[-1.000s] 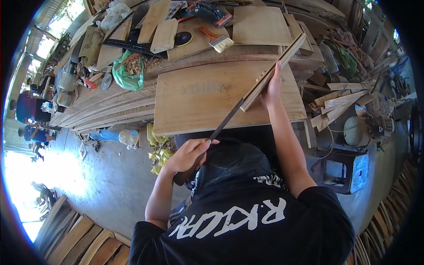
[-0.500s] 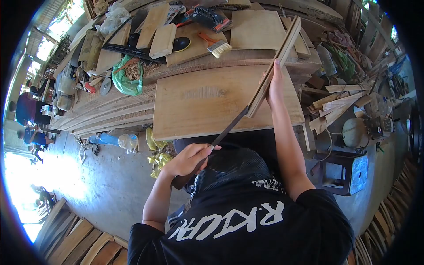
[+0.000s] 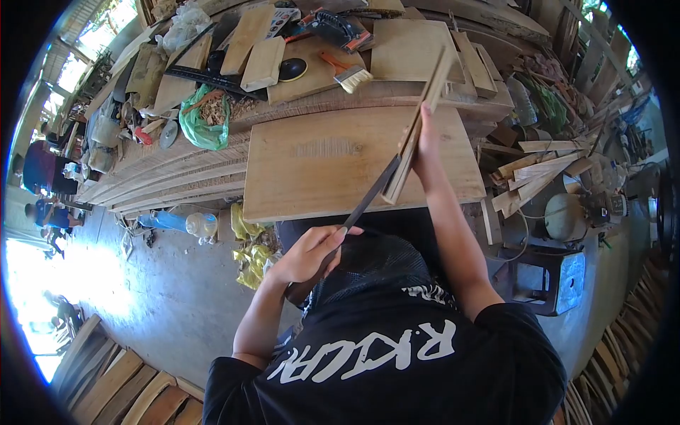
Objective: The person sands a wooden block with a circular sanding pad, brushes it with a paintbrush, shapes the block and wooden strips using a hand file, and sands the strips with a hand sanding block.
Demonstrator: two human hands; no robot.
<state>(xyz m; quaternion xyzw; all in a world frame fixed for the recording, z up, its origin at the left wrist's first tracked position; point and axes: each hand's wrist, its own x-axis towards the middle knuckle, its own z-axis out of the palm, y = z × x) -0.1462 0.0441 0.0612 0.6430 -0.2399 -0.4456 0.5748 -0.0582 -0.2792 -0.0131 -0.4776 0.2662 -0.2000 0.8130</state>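
Messy bench [image 3: 397, 93] up top; mid-frame, left hand [image 3: 312, 251] grips dark blade [image 3: 370, 196], right hand [image 3: 428, 145] clutches wood strip [image 3: 405, 166] upper right.

I can't see the whole right hand [image 3: 427, 145]: the wooden strip [image 3: 407, 154], toward one o'clock, hides some of it, and the strip's far end is blurred. The left hand [image 3: 308, 253] covers part of the dark bar [image 3: 372, 191]. The people [image 3: 49, 168] at nine o'clock are too small for me to read. My view's edge cuts off planks [image 3: 117, 379] at seven o'clock and the shirt [image 3: 386, 389] at six.
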